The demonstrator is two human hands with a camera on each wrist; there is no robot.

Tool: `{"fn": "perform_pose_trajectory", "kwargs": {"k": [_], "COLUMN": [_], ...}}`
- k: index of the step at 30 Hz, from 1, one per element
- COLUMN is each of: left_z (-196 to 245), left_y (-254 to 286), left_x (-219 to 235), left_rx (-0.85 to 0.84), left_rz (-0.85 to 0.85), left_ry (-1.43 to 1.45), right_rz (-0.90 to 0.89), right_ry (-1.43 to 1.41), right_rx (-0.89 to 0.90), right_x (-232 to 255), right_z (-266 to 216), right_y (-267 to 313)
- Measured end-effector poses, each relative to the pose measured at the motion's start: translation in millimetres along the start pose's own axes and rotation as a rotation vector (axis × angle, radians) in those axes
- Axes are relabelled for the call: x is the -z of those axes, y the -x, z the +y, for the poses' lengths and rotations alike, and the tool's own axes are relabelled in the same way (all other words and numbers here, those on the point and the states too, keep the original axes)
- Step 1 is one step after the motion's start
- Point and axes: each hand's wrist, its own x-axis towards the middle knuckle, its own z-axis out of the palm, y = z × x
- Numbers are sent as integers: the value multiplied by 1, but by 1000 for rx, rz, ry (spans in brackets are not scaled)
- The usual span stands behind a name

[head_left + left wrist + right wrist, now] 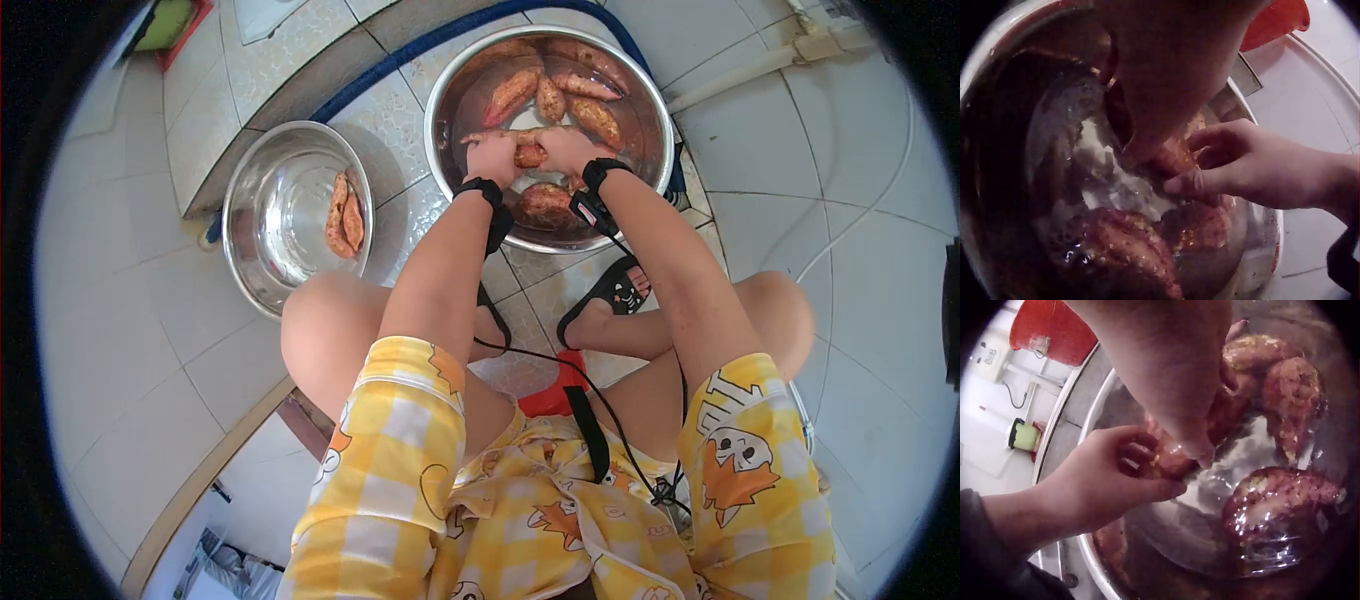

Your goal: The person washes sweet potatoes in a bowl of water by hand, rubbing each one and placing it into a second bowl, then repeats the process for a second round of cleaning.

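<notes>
A sweet potato [530,156] with reddish skin lies across the middle of a big steel basin [433,130] of water. My left hand [493,160] grips one end of it, and my right hand [567,150] holds the other. In the left wrist view, thumb and fingers of the right hand [1241,165] curl around the sweet potato [1175,156]. The right wrist view shows the left hand [1097,475] with its fingers bent around the other end. Several more sweet potatoes [512,97] sit in the water around the hands, one [546,205] on the near side.
A second steel basin [235,240] stands at the left with two sweet potatoes [344,215] in it. A tiled ledge [300,70] edged by a blue hose [400,65] runs behind. Sandalled feet [610,295] are close to the big basin, and a black cable [550,357] hangs between the legs.
</notes>
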Motion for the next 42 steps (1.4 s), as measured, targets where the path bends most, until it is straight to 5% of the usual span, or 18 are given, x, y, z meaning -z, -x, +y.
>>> {"fn": "perform_pose_trajectory", "kwargs": {"k": [10,21,26,35,42], "left_z": [6,-11,-19,-6,3], "left_y": [-6,-21,-30,-32,-19], "left_x": [11,-41,-58,-31,1], "left_rx": [101,165,105,89,119], "left_rz": [-123,-301,-219,-369,-293], "left_ry": [-64,38,14,-61,-41], "right_rz": [7,-169,-155,-74,-50], "right_ry": [26,-51,-70,-85,-43], "right_rx": [31,-32,-39,-44,-1], "right_x": [12,-19,-38,-32,-10], "right_z": [-7,3,12,10,6], "right_y": [6,-3,-12,-8,-4]}}
